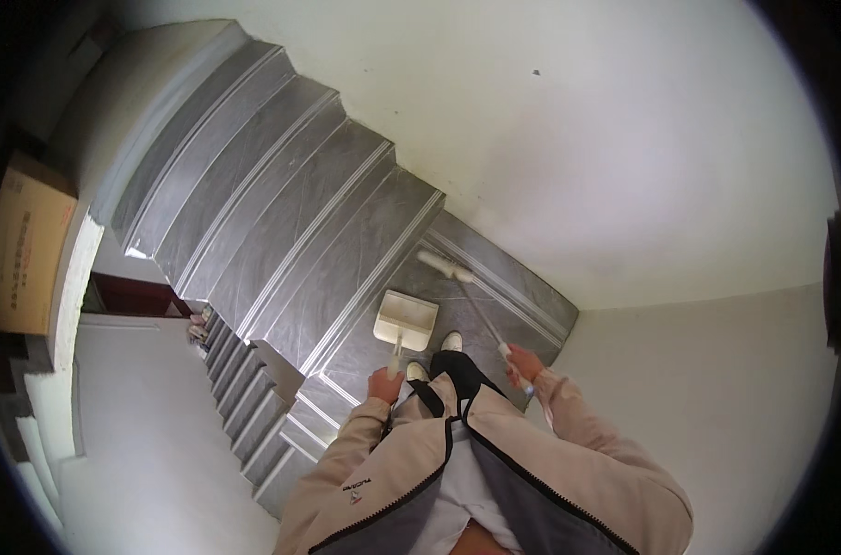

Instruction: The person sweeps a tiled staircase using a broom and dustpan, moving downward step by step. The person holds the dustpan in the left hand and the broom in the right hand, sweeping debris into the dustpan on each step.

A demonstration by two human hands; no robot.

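Note:
My left hand [386, 385] grips the upright handle of a white plastic dustpan [406, 312], whose pan is at the grey stair landing [351, 350] in front of my left foot. In my right hand [523, 365] is the pale handle of a long broom [486, 319]. Its whitish head [445, 266] is a little blurred and lies ahead and to the right of the dustpan, apart from it, by the striped edge of a tile strip. Whether the dustpan touches the floor I cannot tell.
Grey tiled stairs [289, 187] with white edge stripes run off to the upper left. Another flight [250, 402] drops away on the left past an open edge. White walls [622, 173] bound the right. A cardboard box [32, 250] bearing writing stands at the far left.

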